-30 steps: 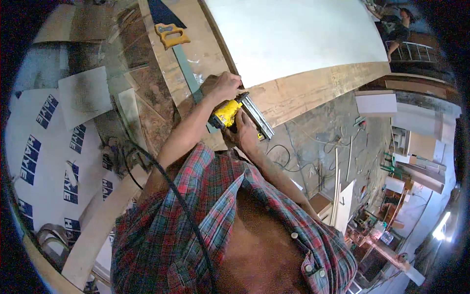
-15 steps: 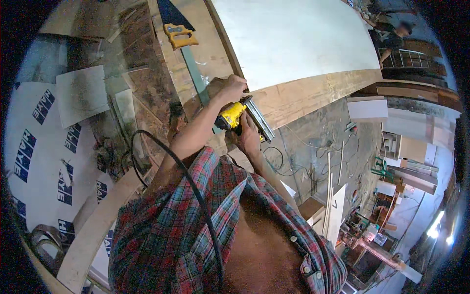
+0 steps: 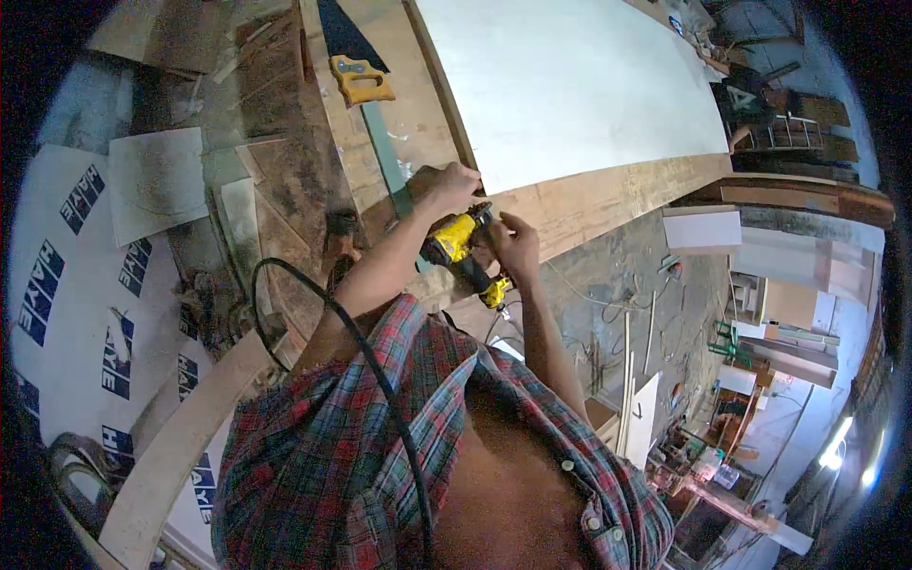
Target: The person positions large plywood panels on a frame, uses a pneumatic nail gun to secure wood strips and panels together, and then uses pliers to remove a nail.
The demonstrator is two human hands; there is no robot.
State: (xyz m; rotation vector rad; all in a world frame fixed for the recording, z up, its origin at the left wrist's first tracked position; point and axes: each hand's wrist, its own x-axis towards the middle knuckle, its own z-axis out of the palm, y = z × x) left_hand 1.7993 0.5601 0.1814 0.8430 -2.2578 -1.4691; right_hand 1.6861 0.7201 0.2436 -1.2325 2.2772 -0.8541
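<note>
1. Plaid shirt (image 3: 380,446) filled the lower part of the view, with a black cable (image 3: 366,351) trailing over the shoulder toward the yellow power tool (image 3: 463,249).
2. The right hand (image 3: 514,249) gripped the yellow power tool from the side, fingers clenched round its body; the tool sat at the near edge of the counter (image 3: 608,195), just below the white panel (image 3: 570,85).
3. The left hand (image 3: 445,186) was pressed down where the white panel's corner met the counter, fingers curled; whether they gripped anything beneath could not be told from this angle.
4. Against the frame a second before, the tool had tilted and slid lower, so more of its yellow body showed beneath the counter edge, and the right hand had come round from under it to its side. The left hand had stayed at the panel's corner. That suggested a readjusted grip on the tool rather than a finished pass.
5. Farther off, a yellow-handled handsaw (image 3: 353,66) lay on the counter beside a green straightedge (image 3: 388,157), unmoved between frames.
6. The head seemed to have tipped, as the workshop floor (image 3: 608,304) showed wider than before.
</note>
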